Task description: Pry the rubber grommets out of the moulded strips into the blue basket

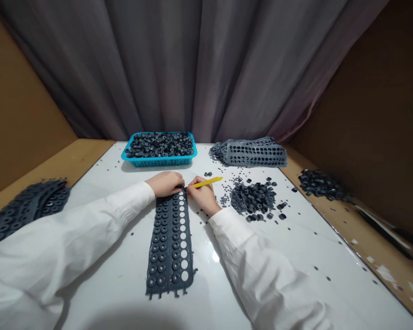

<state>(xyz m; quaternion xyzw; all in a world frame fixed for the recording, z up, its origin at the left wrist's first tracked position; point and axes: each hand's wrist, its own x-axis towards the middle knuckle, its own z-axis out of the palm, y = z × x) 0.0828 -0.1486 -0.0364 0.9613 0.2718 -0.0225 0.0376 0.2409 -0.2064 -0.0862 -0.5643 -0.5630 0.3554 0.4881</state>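
Note:
A dark grey moulded rubber sheet (170,247) lies lengthwise in front of me, with rows of ring-shaped parts in it. Along its right edge runs a column of round holes, through which the white tabletop shows. My left hand (168,183) has its fingers bent together over the sheet's far end, gripping it there. Close beside it, my right hand (203,195) is closed around a slim yellow pen-shaped tool (209,182). The tool's tip points at the sheet's far right corner; the fingers hide the tip itself.
A blue basket (158,161) full of small dark rubber pieces stands at the back. Perforated sheets (256,153) are stacked at the back right. Loose pieces (254,198) are heaped right of my hand, with another heap (323,184) farther right. More ringed sheets (27,208) lie left.

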